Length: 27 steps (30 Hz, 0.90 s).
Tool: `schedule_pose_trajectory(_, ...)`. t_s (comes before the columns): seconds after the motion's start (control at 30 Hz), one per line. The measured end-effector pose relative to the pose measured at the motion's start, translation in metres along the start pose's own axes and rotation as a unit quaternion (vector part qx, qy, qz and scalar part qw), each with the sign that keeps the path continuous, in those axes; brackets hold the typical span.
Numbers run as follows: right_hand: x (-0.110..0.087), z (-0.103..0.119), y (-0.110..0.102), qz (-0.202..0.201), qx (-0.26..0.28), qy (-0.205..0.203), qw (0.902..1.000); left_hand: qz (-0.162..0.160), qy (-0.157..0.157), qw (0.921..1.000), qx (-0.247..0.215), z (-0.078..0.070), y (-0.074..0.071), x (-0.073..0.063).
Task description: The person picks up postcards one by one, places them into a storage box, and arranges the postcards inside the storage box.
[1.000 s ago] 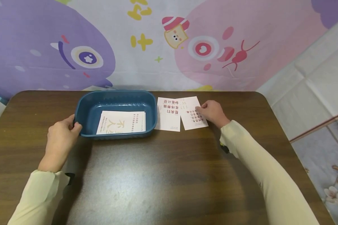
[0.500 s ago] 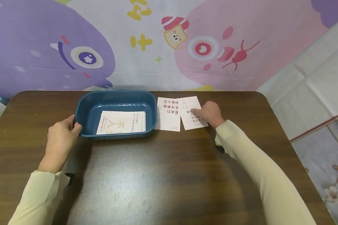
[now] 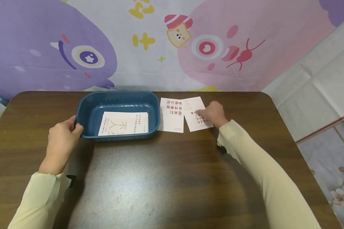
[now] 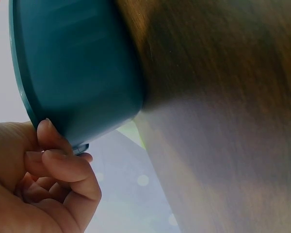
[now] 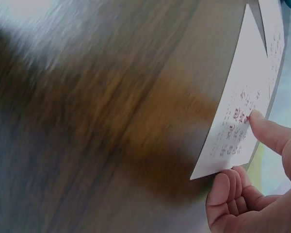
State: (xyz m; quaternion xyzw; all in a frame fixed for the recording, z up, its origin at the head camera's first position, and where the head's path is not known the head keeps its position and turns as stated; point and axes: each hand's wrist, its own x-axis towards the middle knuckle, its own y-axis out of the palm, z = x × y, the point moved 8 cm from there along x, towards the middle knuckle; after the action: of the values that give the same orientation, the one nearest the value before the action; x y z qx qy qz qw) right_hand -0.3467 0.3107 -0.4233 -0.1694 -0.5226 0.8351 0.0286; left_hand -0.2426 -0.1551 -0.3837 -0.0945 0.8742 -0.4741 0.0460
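Observation:
At the back of the table, left of centre, stands a blue rectangular plastic basin (image 3: 123, 137). My left hand (image 3: 60, 141) grips its left rim, thumb and curled fingers at the basin's edge in the left wrist view. Inside lie white printed cards (image 3: 123, 124) in a stack. Right of the basin, two more cards lie side by side, a left card (image 3: 172, 122) and a right card (image 3: 199, 122). My right hand (image 3: 215, 115) pinches the right card by its right edge. In the right wrist view the thumb (image 5: 271, 133) presses on the print, with the other fingers curled at the card's edge.
The brown wooden table (image 3: 166, 178) backs onto a cartoon-printed cloth (image 3: 149, 70). A pale panel (image 3: 318, 79) and a floral surface (image 3: 341, 190) lie beyond the table's right side. The left card reaches close to the basin's right wall.
My right hand has slid left over the right card, its thumb now farther in on the print. The card has shifted slightly to the right. My left hand stays on the basin.

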Motion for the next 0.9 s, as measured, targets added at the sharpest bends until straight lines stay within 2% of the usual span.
schedule_pose_trajectory(0.2,-0.001,-0.004,0.001,0.011,0.014,0.044,0.9989,0.002,-0.004,1.0,0.001,0.0,0.0,0.001)
schedule_pose_trajectory(0.33,-0.001,-0.009,0.0,0.009,0.055,0.07,0.996,0.005,-0.004,1.0,0.0,0.0,0.001,0.001)
schedule_pose_trajectory(0.5,-0.001,-0.014,-0.006,-0.013,0.104,0.073,0.9918,0.003,-0.004,1.0,-0.001,0.0,0.001,0.0)
schedule_pose_trajectory(0.7,0.0,-0.024,-0.011,-0.028,0.129,0.076,0.9883,0.004,-0.006,1.0,0.0,0.0,0.0,0.0)
schedule_pose_trajectory(0.9,0.003,-0.033,-0.021,-0.048,0.132,0.053,0.9887,0.007,-0.006,1.0,-0.001,-0.003,-0.001,-0.001)
